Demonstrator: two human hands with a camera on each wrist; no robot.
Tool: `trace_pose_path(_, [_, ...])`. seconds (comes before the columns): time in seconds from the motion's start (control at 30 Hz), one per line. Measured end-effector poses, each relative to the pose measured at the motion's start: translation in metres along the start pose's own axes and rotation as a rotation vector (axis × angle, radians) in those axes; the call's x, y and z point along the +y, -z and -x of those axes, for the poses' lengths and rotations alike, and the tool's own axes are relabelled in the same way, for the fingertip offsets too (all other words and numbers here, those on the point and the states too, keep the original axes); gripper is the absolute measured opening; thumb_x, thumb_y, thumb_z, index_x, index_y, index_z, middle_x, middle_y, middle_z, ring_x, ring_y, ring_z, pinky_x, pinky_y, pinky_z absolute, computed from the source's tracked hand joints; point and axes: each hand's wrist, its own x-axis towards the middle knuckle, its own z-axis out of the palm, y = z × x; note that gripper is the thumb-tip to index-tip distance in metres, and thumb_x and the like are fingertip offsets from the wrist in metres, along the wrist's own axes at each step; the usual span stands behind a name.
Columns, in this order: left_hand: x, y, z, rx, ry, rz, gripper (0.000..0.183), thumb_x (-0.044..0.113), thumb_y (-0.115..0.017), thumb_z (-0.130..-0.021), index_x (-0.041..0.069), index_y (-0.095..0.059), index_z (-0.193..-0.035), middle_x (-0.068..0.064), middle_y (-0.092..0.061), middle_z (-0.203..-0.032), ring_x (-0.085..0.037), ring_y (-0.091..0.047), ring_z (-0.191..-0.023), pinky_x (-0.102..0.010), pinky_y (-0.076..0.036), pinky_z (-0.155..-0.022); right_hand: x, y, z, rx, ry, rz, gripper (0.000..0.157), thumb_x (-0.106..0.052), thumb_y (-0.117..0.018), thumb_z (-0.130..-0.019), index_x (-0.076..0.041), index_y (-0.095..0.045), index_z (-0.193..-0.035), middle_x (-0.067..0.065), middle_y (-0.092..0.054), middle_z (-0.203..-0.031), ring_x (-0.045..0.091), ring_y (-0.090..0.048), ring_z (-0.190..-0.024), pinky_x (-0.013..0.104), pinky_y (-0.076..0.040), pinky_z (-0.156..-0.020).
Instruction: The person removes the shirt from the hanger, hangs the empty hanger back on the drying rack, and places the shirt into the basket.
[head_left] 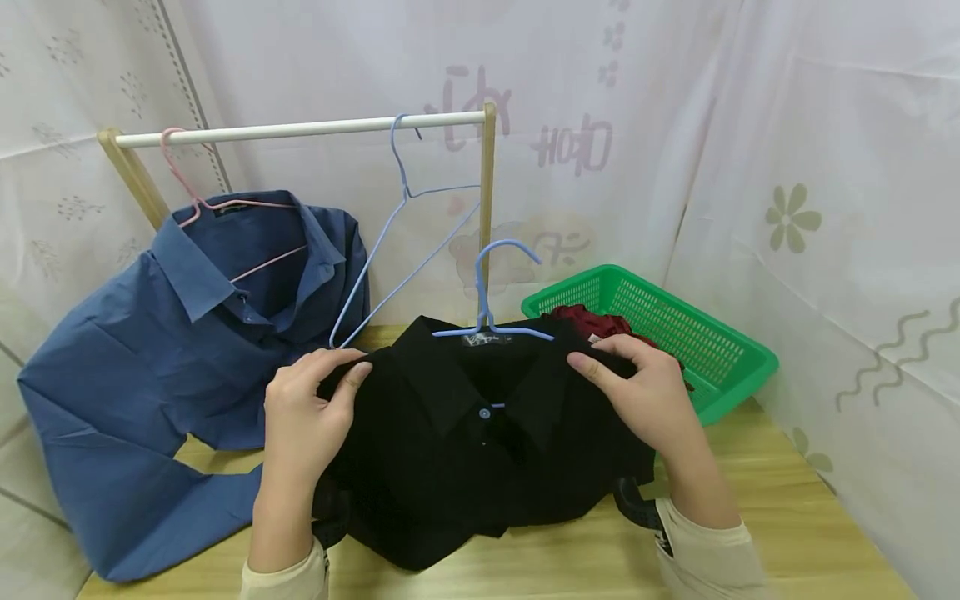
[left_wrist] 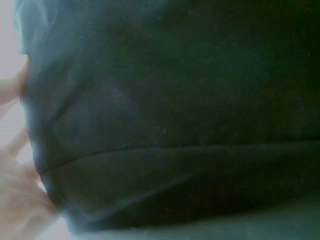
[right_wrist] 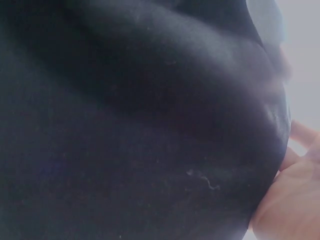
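One shirt point(head_left: 480, 475), held on two sides.
Left hand point(head_left: 306, 410), right hand point(head_left: 651, 393) clamped on it; hanger point(head_left: 483, 318) between them, lower part hidden inside; red cloth point(head_left: 588, 322) beyond right hand, partly covered.

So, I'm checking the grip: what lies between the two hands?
The black shirt, with a blue hanger at its collar, spans left hand to right hand in the head view.

Curtained-off workspace, home or studio unclear: printed curtains point(head_left: 570, 67), wood-grain tabletop point(head_left: 795, 508), small clothes rack point(head_left: 300, 129).
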Motion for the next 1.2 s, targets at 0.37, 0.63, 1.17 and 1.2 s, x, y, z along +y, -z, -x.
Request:
trace_pose_path(0.37, [-0.014, -0.004, 0.008, 0.047, 0.025, -0.015, 0.014, 0.017, -0.081, -0.081, 0.012, -0.077, -0.093, -0.002, -0.075, -0.087, -0.017, -0.064, -0.078, -0.028, -0.043, -0.075, 0.014, -0.022, 0.010, 0.014, -0.016, -0.044, 0.036, -0.056, -0.066, -0.087, -0.024, -0.069, -0.104, -0.001, -0.067, -0.113, 0.015, -0.052, -0.108, 0.039, -0.047, -0.088])
trace_pose_path(0.63, [-0.022, -0.004, 0.010, 0.038, 0.041, 0.015, 0.013, 0.021, -0.080, -0.082, 0.015, -0.077, -0.092, 0.001, -0.075, -0.087, -0.012, -0.066, -0.078, -0.011, -0.044, -0.062, 0.014, -0.028, 0.007, 0.065, 0.025, 0.001, 0.029, -0.052, -0.068, -0.088, -0.025, -0.070, -0.100, -0.004, -0.070, -0.104, 0.011, -0.052, -0.103, 0.031, -0.047, -0.081])
trace_pose_path(1.17, [-0.034, -0.011, 0.009, 0.090, 0.067, 0.026, 0.013, 0.016, -0.083, -0.078, 0.010, -0.077, -0.089, -0.004, -0.074, -0.082, -0.014, -0.061, -0.072, -0.027, -0.032, -0.076, 0.023, -0.035, -0.008, -0.029, 0.014, -0.051, 0.038, -0.052, -0.065, -0.090, -0.021, -0.068, -0.112, 0.004, -0.065, -0.124, 0.023, -0.052, -0.123, 0.049, -0.047, -0.096])
trace_pose_path(1.2, [-0.034, -0.011, 0.008, 0.098, 0.064, 0.027, 0.013, 0.015, -0.083, -0.078, 0.010, -0.077, -0.088, -0.004, -0.074, -0.081, -0.014, -0.061, -0.071, -0.027, -0.031, -0.075, 0.023, -0.036, -0.009, -0.030, 0.022, -0.053, 0.038, -0.051, -0.065, -0.090, -0.020, -0.068, -0.112, 0.005, -0.065, -0.125, 0.024, -0.051, -0.125, 0.050, -0.047, -0.097])
